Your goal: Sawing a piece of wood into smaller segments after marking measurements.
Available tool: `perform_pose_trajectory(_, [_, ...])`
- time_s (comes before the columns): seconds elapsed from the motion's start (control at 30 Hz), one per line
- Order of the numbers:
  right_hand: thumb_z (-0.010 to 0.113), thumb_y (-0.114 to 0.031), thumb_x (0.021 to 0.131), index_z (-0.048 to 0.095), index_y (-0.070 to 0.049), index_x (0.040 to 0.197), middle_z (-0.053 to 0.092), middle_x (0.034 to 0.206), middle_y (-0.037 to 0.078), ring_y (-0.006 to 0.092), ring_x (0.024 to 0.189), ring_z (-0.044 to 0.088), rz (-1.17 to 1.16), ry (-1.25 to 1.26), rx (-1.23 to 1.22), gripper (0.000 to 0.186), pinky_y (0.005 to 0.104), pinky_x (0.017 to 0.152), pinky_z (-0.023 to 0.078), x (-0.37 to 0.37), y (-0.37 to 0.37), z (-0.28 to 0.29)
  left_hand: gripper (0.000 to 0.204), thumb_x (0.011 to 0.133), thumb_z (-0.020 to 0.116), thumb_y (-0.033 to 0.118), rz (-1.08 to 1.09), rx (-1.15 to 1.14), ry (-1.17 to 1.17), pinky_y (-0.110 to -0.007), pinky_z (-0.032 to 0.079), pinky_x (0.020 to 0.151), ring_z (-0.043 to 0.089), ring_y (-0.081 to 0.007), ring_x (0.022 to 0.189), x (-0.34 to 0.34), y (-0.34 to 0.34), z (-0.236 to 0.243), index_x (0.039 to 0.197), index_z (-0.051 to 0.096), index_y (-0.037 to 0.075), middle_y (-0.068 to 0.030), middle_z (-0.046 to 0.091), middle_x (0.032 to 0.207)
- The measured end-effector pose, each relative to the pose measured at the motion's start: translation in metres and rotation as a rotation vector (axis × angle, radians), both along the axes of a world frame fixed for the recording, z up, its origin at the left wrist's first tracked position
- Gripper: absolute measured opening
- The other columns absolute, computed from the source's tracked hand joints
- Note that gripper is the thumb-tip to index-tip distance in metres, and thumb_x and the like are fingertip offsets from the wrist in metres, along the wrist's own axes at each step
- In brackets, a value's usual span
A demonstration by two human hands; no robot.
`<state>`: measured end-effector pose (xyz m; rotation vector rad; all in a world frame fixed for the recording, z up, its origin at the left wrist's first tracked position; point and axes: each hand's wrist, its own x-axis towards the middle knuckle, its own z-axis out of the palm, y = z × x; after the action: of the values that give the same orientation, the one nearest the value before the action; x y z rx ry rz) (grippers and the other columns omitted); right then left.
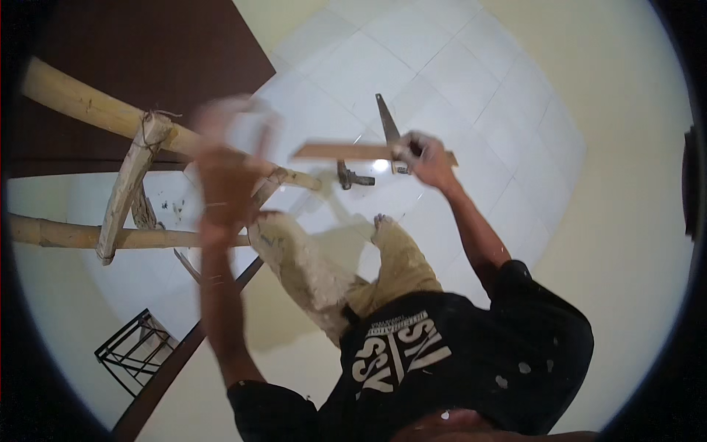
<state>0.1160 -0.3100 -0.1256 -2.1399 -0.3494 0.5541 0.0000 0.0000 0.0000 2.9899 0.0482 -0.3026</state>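
Observation:
My right hand is closed around one end of a flat, narrow strip of brown wood. The strip lies level in the air, its angled free end reaching left. Raised to the left, my left hand is smeared by motion, and its fingers cannot be made out well. It passes in front of a bamboo pole, apart from the wood strip. Beyond the strip, a hand saw lies on the floor, its lower part partly covered. Close by is a dark tool that looks like a hammer.
Bamboo poles and a tied wooden crosspiece form a ladder-like frame on the left. A dark brown panel fills the upper left. A black metal frame stands lower left. White floor tiles meet pale walls.

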Motion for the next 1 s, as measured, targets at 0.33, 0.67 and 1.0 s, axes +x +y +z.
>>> perform_pose_trajectory(0.33, [0.068, -0.017, 0.074, 0.06, -0.007, 0.079, 0.059, 0.075, 0.009, 0.0237, 0.075, 0.056, 0.23, -0.122, -0.208, 0.014, 0.0397, 0.084, 0.033, -0.059, -0.064, 0.009, 0.031, 0.077, 0.066, 0.032, 0.174, -0.75, 0.094, -0.041, 0.048, 0.071, 0.062, -0.0361, 0.072, -0.012, -0.181, -0.135, 0.081, 0.067, 0.001, -0.0182, 0.065, 0.076])
perform_pose_trajectory(0.67, [0.064, -0.019, 0.076, 0.061, -0.005, 0.083, 0.059, 0.081, 0.011, 0.0267, 0.085, 0.057, 0.355, -0.047, -0.289, 0.016, 0.0409, 0.085, 0.033, -0.105, -0.05, -0.104, 0.049, 0.073, 0.066, 0.051, 0.348, -0.756, 0.252, -0.042, 0.048, 0.065, 0.062, -0.0366, 0.067, -0.063, -0.182, -0.25, 0.072, 0.067, 0.002, -0.0174, 0.063, 0.065])
perform_pose_trajectory(1.0, [0.064, -0.02, 0.073, 0.061, -0.008, 0.081, 0.056, 0.078, 0.01, 0.0275, 0.085, 0.055, 0.507, -0.106, -0.27, 0.015, 0.0421, 0.083, 0.029, -0.111, -0.055, -0.298, 0.052, 0.074, 0.065, 0.053, 0.447, -0.681, 0.231, -0.044, 0.048, 0.063, 0.06, -0.038, 0.066, -0.095, -0.203, -0.44, 0.068, 0.063, 0.002, -0.0182, 0.061, 0.063])
